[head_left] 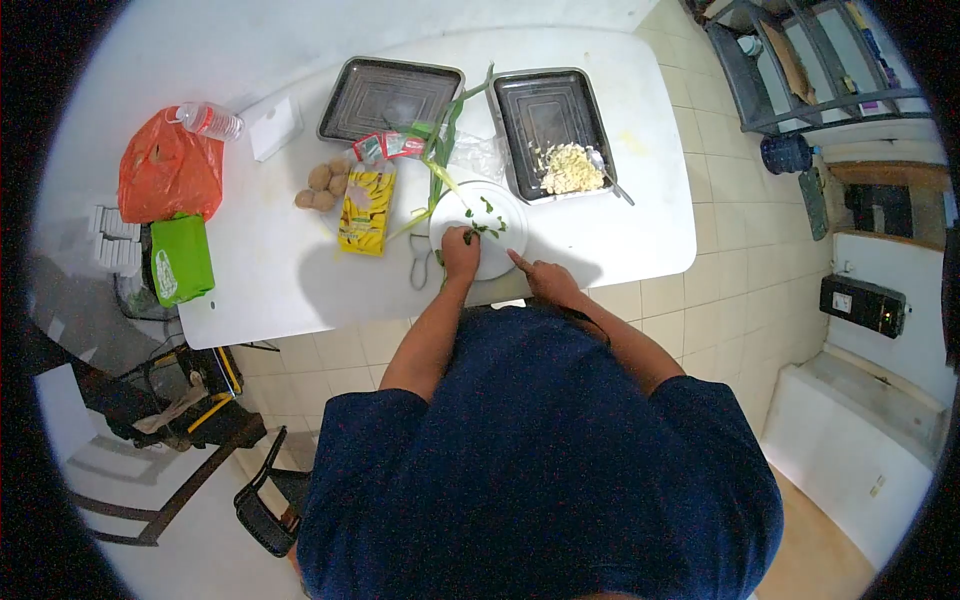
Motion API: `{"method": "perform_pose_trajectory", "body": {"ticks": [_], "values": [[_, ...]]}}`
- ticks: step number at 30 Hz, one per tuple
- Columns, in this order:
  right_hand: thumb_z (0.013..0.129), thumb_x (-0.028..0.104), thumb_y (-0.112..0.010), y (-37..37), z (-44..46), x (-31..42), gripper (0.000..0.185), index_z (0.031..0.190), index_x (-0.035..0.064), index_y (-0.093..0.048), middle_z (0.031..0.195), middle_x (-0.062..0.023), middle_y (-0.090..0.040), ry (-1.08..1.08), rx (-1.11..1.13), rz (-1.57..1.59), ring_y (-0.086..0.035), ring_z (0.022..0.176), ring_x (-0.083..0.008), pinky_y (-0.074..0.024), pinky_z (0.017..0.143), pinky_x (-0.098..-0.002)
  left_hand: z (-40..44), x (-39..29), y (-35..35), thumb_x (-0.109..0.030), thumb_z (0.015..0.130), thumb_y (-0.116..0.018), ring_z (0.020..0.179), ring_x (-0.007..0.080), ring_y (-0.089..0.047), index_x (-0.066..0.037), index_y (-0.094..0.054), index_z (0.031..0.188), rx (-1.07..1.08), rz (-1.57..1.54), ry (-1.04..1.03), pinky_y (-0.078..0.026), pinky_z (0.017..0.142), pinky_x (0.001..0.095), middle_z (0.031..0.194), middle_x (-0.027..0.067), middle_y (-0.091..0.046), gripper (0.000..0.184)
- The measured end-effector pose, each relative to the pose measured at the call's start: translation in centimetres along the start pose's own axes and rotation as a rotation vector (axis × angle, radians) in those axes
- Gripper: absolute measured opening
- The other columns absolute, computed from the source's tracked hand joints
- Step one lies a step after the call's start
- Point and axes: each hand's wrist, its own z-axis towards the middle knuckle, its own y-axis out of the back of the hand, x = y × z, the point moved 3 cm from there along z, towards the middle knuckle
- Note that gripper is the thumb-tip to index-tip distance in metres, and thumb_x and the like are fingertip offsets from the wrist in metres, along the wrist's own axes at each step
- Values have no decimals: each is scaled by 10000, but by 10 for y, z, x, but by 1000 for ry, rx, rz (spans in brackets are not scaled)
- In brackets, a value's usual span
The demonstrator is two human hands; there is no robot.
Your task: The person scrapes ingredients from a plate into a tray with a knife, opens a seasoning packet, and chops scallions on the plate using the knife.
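On the table's near side lies a round white plate or board [492,205] with chopped green leaf pieces [487,228] scattered over it. My left hand [460,254] is closed at its left edge, fingers pressed around green leaves [440,258] that poke out beside it. At the right edge, my right hand [545,278] has the index finger stretched toward the plate and the other fingers curled. Whatever it holds is hidden or too small to make out. Long green stalks [444,160] lie just beyond the plate, reaching back between two trays.
A dark tray [548,110] holds crumbled pale food [570,170] and a spoon [620,190]. Another dark tray [392,98] stands back left. Nearby are a yellow packet [366,212], round brown items [322,186], an orange bag [172,165], a plastic bottle [212,122] and a green bag [182,258].
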Motion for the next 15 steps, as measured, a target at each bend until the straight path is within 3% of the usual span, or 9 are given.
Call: {"method": "perform_pose_trajectory", "body": {"ticks": [8, 11, 15], "values": [[875, 99, -531, 0, 0, 0, 783, 1551, 289, -184, 853, -190, -637, 0, -23, -91, -671, 713, -369, -557, 631, -487, 3, -5, 0, -157, 764, -693, 867, 363, -591, -17, -677, 813, 21, -19, 33, -465, 802, 455, 830, 178, -614, 149], [904, 66, -467, 2, -3, 4, 732, 1539, 330, -217, 861, -192, -620, -52, -25, -73, -654, 734, -382, -538, 681, -490, 6, -12, 0, -166, 755, -699, 859, 365, -593, -23, -667, 784, 44, 61, 29, -468, 798, 465, 827, 181, -613, 150], [907, 60, -457, -3, -1, 4, 727, 1541, 323, -216, 850, -191, -618, -37, -59, -68, -656, 716, -376, -539, 655, -489, 6, -21, 7, -177, 738, -710, 828, 368, -592, -26, -651, 750, 83, 75, 86, -470, 771, 473, 822, 182, -608, 163]]}}
